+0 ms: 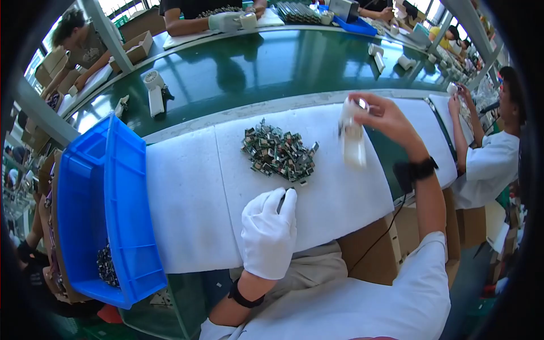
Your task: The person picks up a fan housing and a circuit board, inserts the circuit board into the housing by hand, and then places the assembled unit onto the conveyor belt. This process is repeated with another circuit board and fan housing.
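Observation:
My left hand [268, 233], in a white glove, is closed at the near side of a pile of small circuit boards [277, 150]. A small dark part [282, 203] shows between its fingers, too little of it to tell the kind. My right hand [386, 118], bare, grips a white handheld fan [354, 144] by its upper end, above the right part of the white foam sheet [187, 198]. Motion blurs this fan, and its handle hangs downward. The boards lie heaped and loose on the foam, with a few bits apart from the pile.
A blue bin [133, 215] at the left holds dark small parts [106, 265]. Beyond the foam runs a green conveyor belt [226, 68] carrying a white fan [154, 93] and other white pieces [377, 56]. Other people work across the belt and at the right. A black cable [378, 241] hangs by my right arm.

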Tool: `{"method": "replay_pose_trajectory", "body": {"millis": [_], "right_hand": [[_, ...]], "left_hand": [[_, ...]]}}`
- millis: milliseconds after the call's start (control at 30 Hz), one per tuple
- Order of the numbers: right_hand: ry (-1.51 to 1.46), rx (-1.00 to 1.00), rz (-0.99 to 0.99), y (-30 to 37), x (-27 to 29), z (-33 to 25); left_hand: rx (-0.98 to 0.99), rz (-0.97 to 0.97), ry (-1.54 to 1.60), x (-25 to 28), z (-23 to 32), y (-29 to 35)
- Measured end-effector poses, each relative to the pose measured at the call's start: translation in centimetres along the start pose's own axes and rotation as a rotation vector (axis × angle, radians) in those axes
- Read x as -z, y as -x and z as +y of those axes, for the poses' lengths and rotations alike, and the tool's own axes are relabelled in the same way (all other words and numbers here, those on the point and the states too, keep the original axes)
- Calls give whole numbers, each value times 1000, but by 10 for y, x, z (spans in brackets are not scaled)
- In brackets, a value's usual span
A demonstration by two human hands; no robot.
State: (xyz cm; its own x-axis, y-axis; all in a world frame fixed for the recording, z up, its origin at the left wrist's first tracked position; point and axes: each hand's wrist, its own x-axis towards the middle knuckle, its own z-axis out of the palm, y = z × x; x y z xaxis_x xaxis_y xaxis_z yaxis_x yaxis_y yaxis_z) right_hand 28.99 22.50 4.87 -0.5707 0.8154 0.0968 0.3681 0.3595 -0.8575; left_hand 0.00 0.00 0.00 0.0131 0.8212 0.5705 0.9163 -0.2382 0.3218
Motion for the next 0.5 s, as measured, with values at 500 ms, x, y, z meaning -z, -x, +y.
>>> {"method": "replay_pose_trajectory", "body": {"millis": [500], "right_hand": [[553, 2, 85, -108, -44, 0]], "left_hand": [[-6, 34, 49, 6, -3, 4]]}}
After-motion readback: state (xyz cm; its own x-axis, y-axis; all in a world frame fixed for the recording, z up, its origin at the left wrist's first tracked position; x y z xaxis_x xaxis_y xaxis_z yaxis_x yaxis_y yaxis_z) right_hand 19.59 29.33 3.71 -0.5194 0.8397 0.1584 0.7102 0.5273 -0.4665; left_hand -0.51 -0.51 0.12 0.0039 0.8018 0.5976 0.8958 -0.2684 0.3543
